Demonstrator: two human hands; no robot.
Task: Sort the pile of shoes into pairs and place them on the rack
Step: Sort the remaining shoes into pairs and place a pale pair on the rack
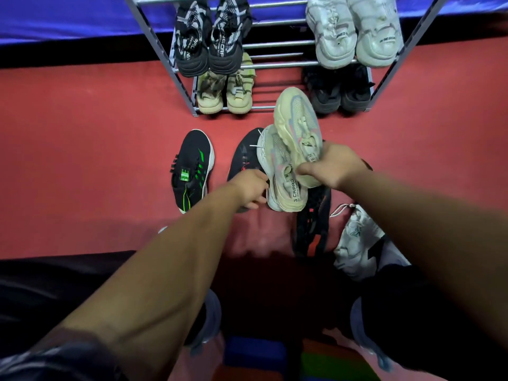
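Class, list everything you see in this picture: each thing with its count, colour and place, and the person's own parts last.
Rack: one, grey metal, top centre.
Zebra-pattern sneakers: two, black and white, upper shelf left.
Chunky sneakers: two, white, upper shelf right.
Olive sneakers: two, lower shelf left.
Black sneakers: two, lower shelf right.
Cream sneakers: two, held above the floor.
Green-striped sneaker: one, black, floor left.
Black-and-red sneakers: two, floor, under the cream pair.
White sneaker: one, floor right.
Floor: red.
Left hand: beside the cream pair.
Right hand: grip on the cream pair.
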